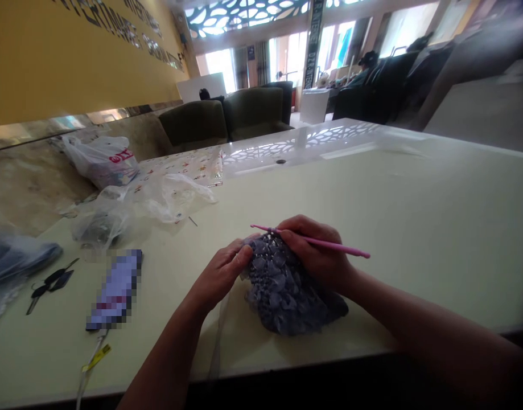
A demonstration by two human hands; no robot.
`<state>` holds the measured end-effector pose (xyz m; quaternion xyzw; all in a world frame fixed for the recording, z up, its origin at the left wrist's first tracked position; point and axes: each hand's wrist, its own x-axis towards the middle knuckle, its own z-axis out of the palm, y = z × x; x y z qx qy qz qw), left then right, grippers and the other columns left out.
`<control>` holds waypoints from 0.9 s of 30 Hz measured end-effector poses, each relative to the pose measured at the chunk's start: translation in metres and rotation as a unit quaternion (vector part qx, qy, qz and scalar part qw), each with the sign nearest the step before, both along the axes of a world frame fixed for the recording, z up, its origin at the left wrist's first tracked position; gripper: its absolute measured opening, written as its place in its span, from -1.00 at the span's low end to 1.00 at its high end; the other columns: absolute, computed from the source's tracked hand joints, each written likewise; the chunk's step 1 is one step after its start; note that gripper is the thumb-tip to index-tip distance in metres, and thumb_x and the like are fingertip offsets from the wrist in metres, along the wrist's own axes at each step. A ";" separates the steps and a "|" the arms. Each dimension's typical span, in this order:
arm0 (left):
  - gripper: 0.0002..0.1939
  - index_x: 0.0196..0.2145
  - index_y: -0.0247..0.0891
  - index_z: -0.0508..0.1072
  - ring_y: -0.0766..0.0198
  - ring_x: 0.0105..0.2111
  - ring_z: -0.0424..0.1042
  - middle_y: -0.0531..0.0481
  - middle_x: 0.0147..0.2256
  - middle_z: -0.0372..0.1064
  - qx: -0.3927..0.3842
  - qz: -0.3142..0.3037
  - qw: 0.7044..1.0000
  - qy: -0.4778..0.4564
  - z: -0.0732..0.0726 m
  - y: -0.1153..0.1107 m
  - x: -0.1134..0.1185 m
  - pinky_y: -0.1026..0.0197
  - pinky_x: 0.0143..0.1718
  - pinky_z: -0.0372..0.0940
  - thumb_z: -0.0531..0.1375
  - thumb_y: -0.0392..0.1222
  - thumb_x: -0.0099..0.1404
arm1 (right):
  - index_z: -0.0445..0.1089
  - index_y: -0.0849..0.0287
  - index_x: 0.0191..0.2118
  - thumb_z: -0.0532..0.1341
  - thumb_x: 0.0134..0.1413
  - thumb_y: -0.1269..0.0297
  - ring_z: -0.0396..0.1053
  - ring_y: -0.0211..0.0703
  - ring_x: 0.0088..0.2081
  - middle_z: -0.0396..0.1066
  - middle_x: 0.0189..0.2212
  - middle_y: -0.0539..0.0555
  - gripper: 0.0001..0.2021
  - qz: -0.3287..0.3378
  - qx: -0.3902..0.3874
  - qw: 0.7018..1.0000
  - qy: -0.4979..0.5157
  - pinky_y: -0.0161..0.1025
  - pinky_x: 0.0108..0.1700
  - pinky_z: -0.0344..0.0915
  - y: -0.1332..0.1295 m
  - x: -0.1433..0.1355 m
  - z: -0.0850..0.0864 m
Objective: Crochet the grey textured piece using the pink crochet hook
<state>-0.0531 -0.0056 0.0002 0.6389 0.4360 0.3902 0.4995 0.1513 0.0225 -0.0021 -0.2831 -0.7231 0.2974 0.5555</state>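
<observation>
A grey-blue crocheted piece (282, 290) with ruffled petals rests on the table near its front edge. My left hand (227, 265) pinches its upper left edge between thumb and fingers. In my right hand (314, 250) lies a pink crochet hook (338, 246), its tip pointing left over the top of the piece. Yarn loops sit around the hook just left of my right fingertips. A thin, pale strand of yarn (218, 336) runs down from the work toward the table edge. The fingers behind the crochet are partly hidden.
On the left lie a pixelated phone-like object (116, 290) with a white cable (90, 361), keys (52, 282) and clear plastic bags (176, 196). A white shopping bag (103, 156) stands behind them. Dark armchairs (252, 111) and a seated person (366, 65) are beyond the white table (415, 228).
</observation>
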 end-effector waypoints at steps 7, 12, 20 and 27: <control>-0.42 0.12 -0.20 0.48 -0.06 0.27 0.17 -0.18 0.21 0.32 0.124 0.147 0.953 0.235 0.001 0.009 -0.018 -0.15 0.32 -0.02 0.05 0.23 0.37 | 0.45 0.19 -0.36 0.19 0.24 0.32 0.28 -0.35 -0.46 0.39 -0.51 -0.05 -0.84 -0.005 -0.019 0.999 0.029 -0.41 -0.40 0.25 0.001 -0.001 0.004; -0.19 0.36 -0.17 0.13 -0.01 0.17 0.32 -0.22 0.15 0.38 0.019 0.130 0.990 -0.059 0.000 0.001 -0.008 -0.08 0.23 0.12 0.23 0.19 0.27 | 0.46 0.19 -0.32 0.20 0.25 0.33 0.32 -0.35 -0.47 0.43 -0.49 -0.04 -0.86 0.022 0.006 1.000 0.006 -0.42 -0.42 0.27 -0.001 -0.005 -0.001; -0.01 0.37 0.03 0.08 0.43 -0.39 0.37 0.17 -0.40 0.40 -0.118 0.080 0.957 -0.253 0.001 -0.008 0.014 0.33 -0.23 0.24 0.44 -0.28 0.08 | 0.47 0.22 -0.17 0.14 0.34 0.28 0.26 -0.35 -0.51 0.33 -0.48 -0.02 -0.82 0.059 0.189 0.969 -0.149 -0.38 -0.47 0.18 0.005 -0.007 -0.018; 0.01 0.37 0.04 0.09 0.42 -0.37 0.33 0.17 -0.43 0.34 -0.129 0.079 0.969 -0.196 0.000 -0.007 0.013 0.30 -0.19 0.22 0.46 -0.26 0.06 | 0.45 0.17 -0.25 0.07 0.39 0.21 0.11 -0.37 -0.53 0.24 -0.49 -0.06 -0.74 -0.005 0.273 0.923 -0.273 -0.33 -0.48 -0.02 0.011 -0.002 -0.014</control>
